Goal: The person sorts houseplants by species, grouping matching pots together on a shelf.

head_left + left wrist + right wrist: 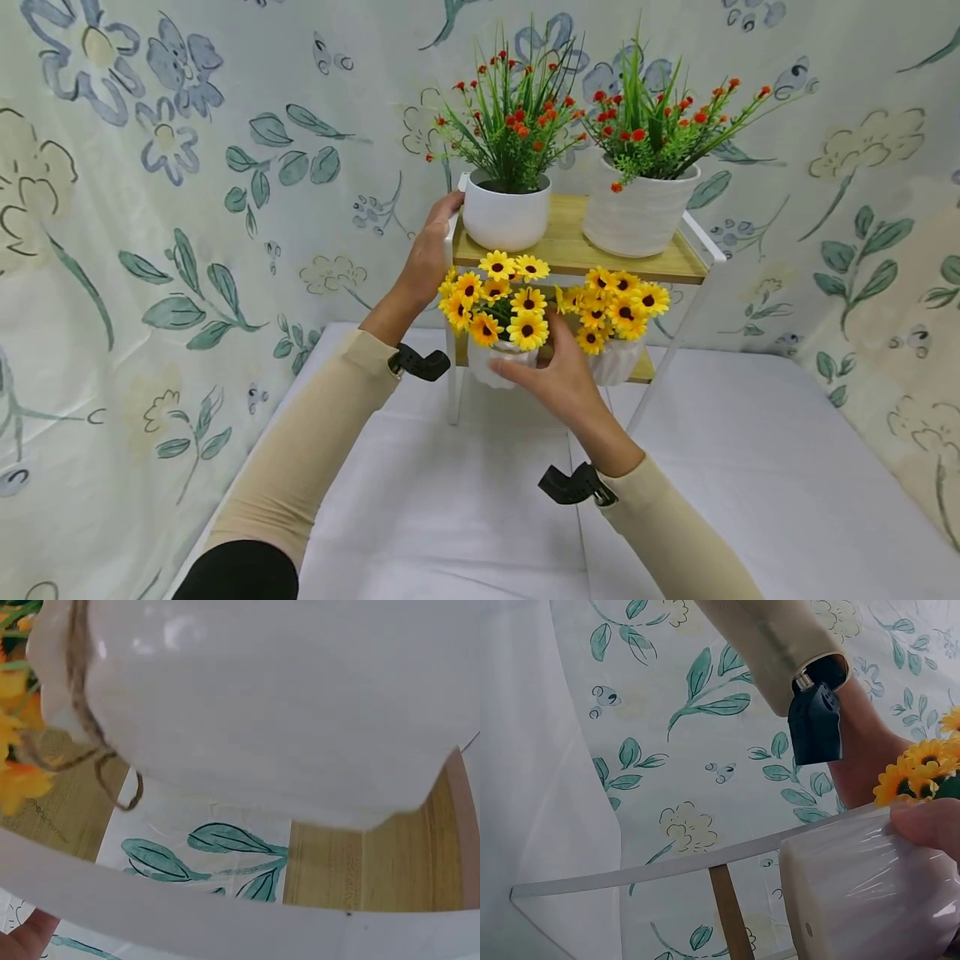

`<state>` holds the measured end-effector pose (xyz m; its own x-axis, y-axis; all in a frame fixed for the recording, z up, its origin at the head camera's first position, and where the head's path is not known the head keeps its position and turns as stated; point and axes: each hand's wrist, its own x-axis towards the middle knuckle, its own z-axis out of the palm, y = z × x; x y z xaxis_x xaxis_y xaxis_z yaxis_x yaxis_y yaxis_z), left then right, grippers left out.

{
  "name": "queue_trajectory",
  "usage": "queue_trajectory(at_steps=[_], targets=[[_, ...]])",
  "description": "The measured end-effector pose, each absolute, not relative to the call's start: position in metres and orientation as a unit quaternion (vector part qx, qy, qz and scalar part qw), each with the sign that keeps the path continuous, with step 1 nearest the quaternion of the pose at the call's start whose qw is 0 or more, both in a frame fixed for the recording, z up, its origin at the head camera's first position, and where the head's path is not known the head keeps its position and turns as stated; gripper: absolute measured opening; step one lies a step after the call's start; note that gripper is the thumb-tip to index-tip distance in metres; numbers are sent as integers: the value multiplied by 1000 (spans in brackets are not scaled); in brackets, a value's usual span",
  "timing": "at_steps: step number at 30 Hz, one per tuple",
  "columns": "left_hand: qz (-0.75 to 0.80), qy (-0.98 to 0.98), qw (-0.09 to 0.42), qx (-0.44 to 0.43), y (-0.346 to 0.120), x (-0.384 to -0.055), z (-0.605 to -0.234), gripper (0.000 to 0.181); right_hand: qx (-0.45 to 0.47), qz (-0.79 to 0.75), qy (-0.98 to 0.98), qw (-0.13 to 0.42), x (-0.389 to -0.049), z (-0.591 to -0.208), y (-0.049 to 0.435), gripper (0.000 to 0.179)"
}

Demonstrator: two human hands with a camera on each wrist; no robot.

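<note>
My right hand (564, 377) holds a white ruffled pot (491, 367) of yellow sunflowers (498, 304) at the left of the lower shelf, thumb in front and fingers round its right side. In the right wrist view the thumb (930, 823) lies at the pot's rim. My left hand (429, 265) grips the white side frame of a two-tier wooden plant stand (566, 225) at its upper left. Twine (79, 675) circles the held pot in the left wrist view. Beside it, to the right, stands a second sunflower pot (618, 362).
On the upper board, a round white pot (506, 218) and a ribbed white pot (641, 212) hold grassy plants with red flowers. The stand is on a white-covered table (465, 500). A floral curtain (187, 275) hangs close behind and at both sides.
</note>
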<state>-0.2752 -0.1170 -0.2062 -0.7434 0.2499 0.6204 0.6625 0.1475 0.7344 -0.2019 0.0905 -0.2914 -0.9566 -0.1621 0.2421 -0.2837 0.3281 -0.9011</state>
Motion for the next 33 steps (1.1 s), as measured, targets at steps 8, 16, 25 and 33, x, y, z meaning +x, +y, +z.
queue_trajectory(at_steps=[8,16,25,33], targets=[[-578,-734,191,-301,-119,-294,-216,55,149,549,-819,78,-215,-291,85,88],[-562,-743,199,-304,-119,-294,-217,58,165,563,-806,78,-223,-296,83,84],[-555,-741,202,-321,-117,-273,-205,55,183,559,-805,79,-208,-278,79,80],[-566,-739,185,-315,-115,-259,-198,55,197,554,-803,97,-210,-279,77,84]])
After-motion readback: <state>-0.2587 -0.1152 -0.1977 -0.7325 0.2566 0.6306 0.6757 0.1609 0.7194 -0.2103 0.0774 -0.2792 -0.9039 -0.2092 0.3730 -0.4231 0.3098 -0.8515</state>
